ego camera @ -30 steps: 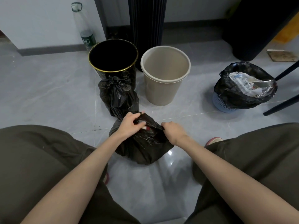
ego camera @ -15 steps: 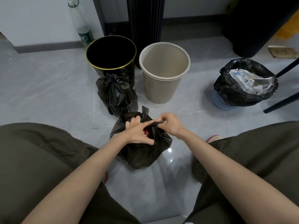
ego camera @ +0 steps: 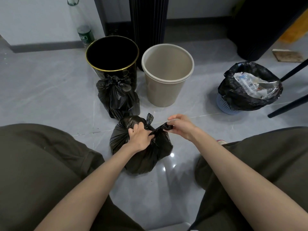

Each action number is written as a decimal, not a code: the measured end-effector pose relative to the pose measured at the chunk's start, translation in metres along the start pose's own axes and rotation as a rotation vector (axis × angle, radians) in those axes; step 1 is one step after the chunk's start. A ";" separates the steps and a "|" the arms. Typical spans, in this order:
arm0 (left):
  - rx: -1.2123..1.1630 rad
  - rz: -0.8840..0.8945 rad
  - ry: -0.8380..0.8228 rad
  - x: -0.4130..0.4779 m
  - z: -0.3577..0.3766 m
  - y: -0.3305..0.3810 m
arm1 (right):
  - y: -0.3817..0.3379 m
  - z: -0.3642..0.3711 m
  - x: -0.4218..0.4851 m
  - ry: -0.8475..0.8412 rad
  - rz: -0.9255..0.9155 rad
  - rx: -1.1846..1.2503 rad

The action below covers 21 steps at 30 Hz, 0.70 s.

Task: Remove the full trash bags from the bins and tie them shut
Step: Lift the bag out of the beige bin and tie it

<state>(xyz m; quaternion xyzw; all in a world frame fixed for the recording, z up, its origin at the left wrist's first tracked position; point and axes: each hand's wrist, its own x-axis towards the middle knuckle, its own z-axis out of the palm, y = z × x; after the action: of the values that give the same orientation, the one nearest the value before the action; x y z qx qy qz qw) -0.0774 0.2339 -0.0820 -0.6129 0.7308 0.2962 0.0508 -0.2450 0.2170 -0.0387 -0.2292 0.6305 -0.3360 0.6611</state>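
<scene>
A full black trash bag [ego camera: 146, 157] sits on the floor between my knees. My left hand [ego camera: 139, 139] presses on its gathered top and grips the plastic. My right hand [ego camera: 180, 125] pinches a twisted strip of the bag's edge, pulled out to the right. One loose ear of plastic sticks up behind my left hand. A second black bag [ego camera: 116, 95], knotted at the top, leans against the black gold-rimmed bin [ego camera: 131, 74]. The beige bin [ego camera: 160, 90] stands bare inside. A blue mesh bin [ego camera: 225, 104] at the right holds a black liner [ego camera: 236, 95] full of rubbish, its mouth open.
A plastic bottle [ego camera: 85, 34] stands by the wall behind the black bin. A tall dark ribbed column [ego camera: 148, 22] rises behind both bins. Black chair legs [ego camera: 288, 107] slant in at the right. A flat brown board [ego camera: 288, 55] lies on the floor at the far right.
My right hand has drawn a strip of the bag's edge out to the right. My left hand has settled down onto the gathered top. The bag's mouth has closed over the rubbish.
</scene>
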 end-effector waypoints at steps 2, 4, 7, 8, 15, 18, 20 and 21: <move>0.013 -0.021 -0.014 0.001 0.001 -0.001 | -0.001 -0.002 -0.001 -0.008 -0.159 -0.319; 0.025 -0.038 -0.026 0.002 0.000 -0.001 | -0.003 -0.003 -0.004 -0.081 -0.388 -0.754; 0.040 -0.041 -0.045 0.005 -0.001 0.000 | 0.004 0.004 -0.010 -0.261 -0.492 -1.444; 0.036 -0.038 -0.044 0.004 -0.002 0.000 | 0.010 0.006 -0.010 -0.242 -0.485 -1.630; 0.003 0.036 0.039 0.000 -0.003 -0.008 | 0.014 0.005 -0.010 -0.290 -0.156 -1.399; -0.019 0.043 0.073 -0.002 -0.004 -0.013 | 0.013 -0.003 -0.007 -0.212 0.021 -0.942; -0.051 0.036 0.078 -0.003 -0.005 -0.015 | 0.014 -0.006 -0.008 -0.216 0.130 -0.751; -0.067 0.034 0.072 -0.004 -0.004 -0.015 | 0.015 -0.007 -0.009 -0.239 0.179 -0.634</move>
<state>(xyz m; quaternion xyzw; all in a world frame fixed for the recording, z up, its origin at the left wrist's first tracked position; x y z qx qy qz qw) -0.0611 0.2337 -0.0826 -0.6121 0.7321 0.2990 -0.0009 -0.2492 0.2340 -0.0444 -0.4047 0.6391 -0.0348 0.6531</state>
